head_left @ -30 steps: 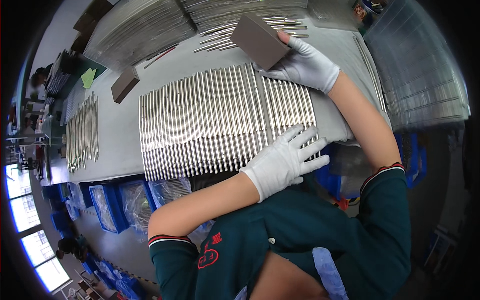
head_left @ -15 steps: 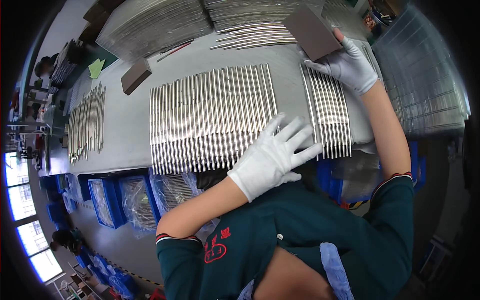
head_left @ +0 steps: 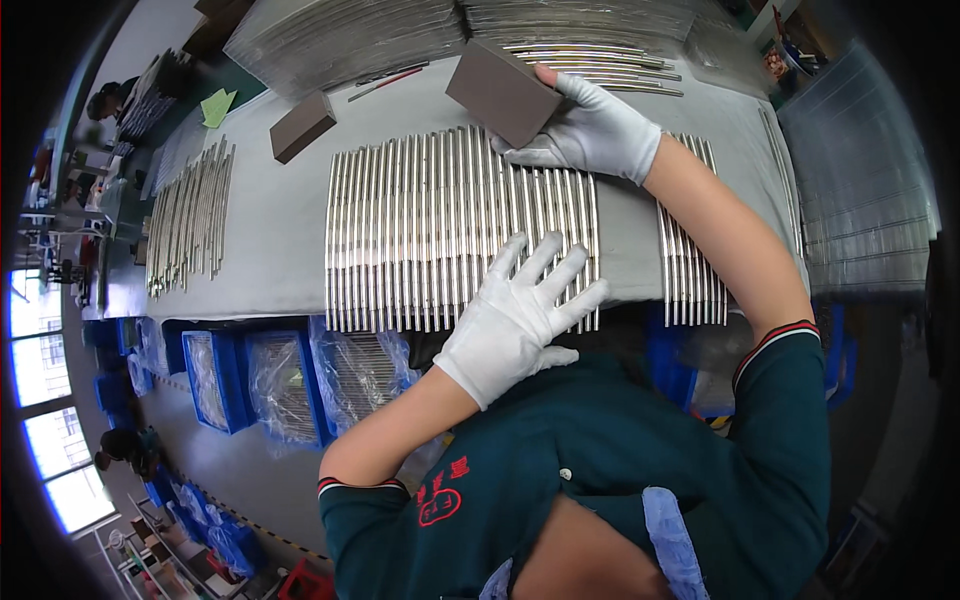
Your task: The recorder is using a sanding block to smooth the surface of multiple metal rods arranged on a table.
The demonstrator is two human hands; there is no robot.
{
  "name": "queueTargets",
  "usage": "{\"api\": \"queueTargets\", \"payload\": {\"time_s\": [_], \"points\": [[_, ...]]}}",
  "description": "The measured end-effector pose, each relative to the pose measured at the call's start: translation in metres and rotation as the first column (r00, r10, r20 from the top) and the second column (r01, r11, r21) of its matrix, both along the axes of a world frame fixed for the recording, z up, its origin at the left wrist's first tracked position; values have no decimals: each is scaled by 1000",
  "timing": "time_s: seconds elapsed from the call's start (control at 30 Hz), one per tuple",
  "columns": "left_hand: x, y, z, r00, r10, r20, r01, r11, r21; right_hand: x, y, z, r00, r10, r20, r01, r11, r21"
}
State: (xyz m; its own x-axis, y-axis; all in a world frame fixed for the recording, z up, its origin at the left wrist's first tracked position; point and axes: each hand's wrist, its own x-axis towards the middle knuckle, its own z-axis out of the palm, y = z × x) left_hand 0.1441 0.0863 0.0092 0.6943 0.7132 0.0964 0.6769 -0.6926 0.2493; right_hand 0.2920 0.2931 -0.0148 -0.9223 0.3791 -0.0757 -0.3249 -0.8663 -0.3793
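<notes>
Many shiny metal rods (head_left: pixel 400 230) lie side by side in a wide row on the grey-covered table (head_left: pixel 285 240). My left hand (head_left: pixel 520 315), in a white glove, rests palm down on the right part of this row with its fingers spread. In my right hand (head_left: pixel 590 130), also gloved, I grip a brown rectangular block (head_left: pixel 505 92) above the far end of the row. The thumb is on the block's right edge and the other fingers are partly hidden beneath it. A smaller group of rods (head_left: pixel 692 260) lies to the right, partly behind my right forearm.
Another brown block (head_left: pixel 302 127) sits at the back left, near thin rods (head_left: pixel 190 225). More rods (head_left: pixel 610 68) lie at the back, before stacked clear plastic trays (head_left: pixel 350 45). Transparent trays (head_left: pixel 850 180) stand at right. Blue crates (head_left: pixel 225 380) are below the table's front edge.
My right hand has carried the brown block leftward from the smaller group to over the wide row. My left hand has shifted slightly left, onto the rods. The view has moved a little.
</notes>
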Motion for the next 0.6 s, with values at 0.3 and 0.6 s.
{"api": "queueTargets", "payload": {"time_s": [0.3,0.6], "points": [[35,10,-6,972,-202,120,209,977,-49,50,-13,14,983,-146,109,152,987,-51],[14,3,-1,990,-135,45,135,991,-2,26,-1,-1,997,-80,17,80,997,-15]]}}
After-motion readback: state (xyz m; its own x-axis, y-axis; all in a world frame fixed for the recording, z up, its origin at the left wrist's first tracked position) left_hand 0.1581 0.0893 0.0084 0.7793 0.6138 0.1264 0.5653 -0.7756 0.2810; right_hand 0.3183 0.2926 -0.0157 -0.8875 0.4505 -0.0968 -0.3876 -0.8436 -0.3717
